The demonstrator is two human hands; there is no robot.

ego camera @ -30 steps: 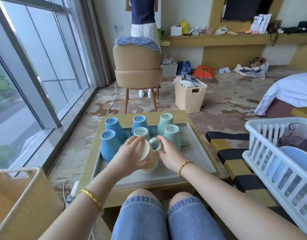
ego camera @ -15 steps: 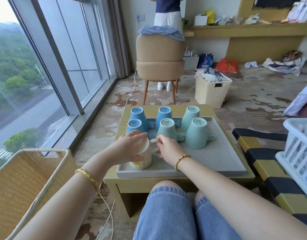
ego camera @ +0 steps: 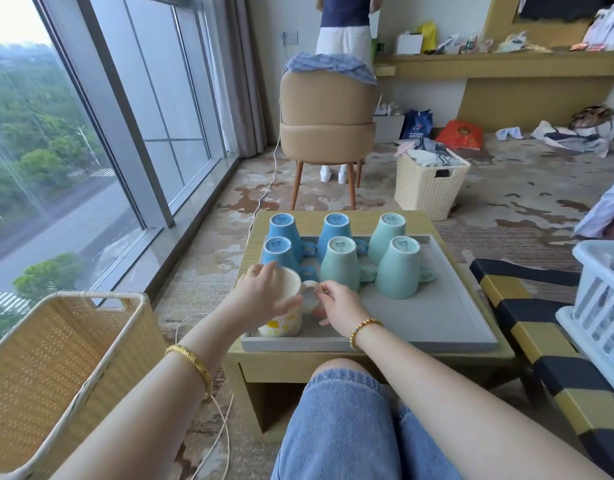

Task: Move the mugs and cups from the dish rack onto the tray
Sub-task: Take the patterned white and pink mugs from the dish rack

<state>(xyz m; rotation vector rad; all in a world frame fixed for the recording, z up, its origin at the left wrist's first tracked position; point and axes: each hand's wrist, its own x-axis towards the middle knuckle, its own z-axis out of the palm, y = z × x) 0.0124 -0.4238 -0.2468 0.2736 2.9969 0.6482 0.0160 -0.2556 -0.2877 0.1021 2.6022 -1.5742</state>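
left hand fingers curled around cream mug body | cream mug inverted on tray near-left corner | right hand pinching its handle | six inverted mugs behind | dish rack far right

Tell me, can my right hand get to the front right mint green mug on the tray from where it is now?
Probably yes. The right hand is at the cream mug's handle, and the front right green mug stands just beyond it to the right, with only bare tray between them.
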